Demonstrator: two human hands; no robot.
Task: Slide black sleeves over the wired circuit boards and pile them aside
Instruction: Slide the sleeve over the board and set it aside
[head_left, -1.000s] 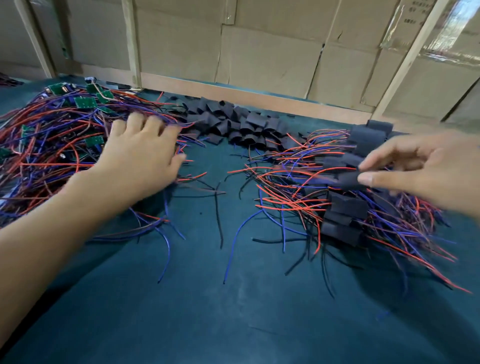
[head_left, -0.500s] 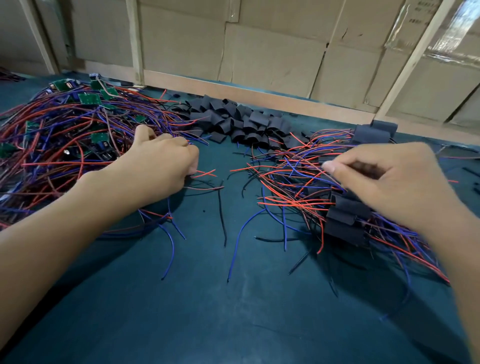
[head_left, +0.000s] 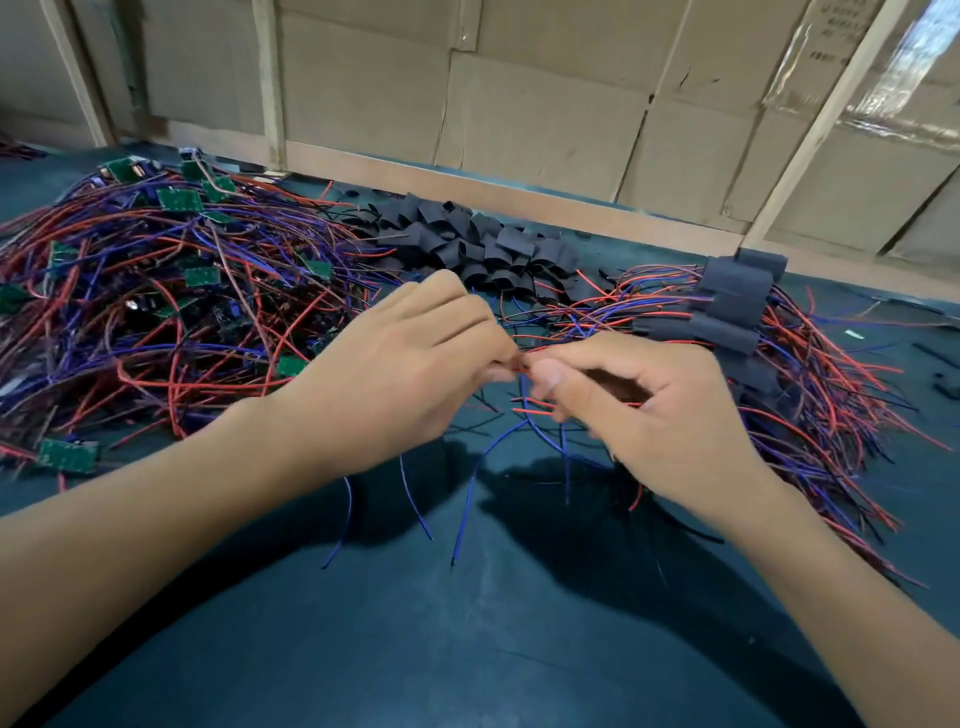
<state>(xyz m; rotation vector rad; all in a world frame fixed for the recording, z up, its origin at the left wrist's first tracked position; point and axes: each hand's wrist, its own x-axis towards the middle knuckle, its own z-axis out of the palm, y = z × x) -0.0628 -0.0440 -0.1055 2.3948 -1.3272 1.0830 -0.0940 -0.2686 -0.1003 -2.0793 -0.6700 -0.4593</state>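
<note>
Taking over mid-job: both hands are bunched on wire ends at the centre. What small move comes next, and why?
Probably reach the right hand back to the loose sleeves for one: both hands pinch the wire ends together, the left hand could keep them, and no sleeve is in either grip.

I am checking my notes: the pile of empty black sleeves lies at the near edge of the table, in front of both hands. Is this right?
Not quite. The head view shows the pile of empty black sleeves at the far side of the table, beyond the left hand and right hand.
</note>
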